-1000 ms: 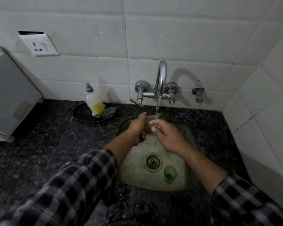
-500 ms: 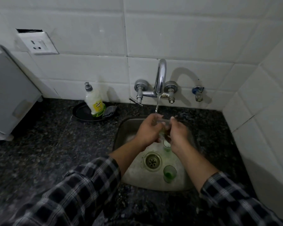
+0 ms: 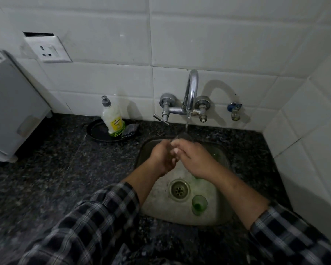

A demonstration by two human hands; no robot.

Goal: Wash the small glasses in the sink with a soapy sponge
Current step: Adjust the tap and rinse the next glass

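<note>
- Held in the grip of left hand and right hand, a small glass is pictured under the running tap.
- A green glass is seen upright in the sink.

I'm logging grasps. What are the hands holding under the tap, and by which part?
A small glass, by its lower body: the left hand and right hand curl round it, leaving its upper end showing under the water. Finger placement is hidden.

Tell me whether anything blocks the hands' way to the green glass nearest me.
Nothing visible blocks it. The green glass stands in the open beside the drain; the left hand and right hand, nearer the tap, both grip a clear glass.
</note>
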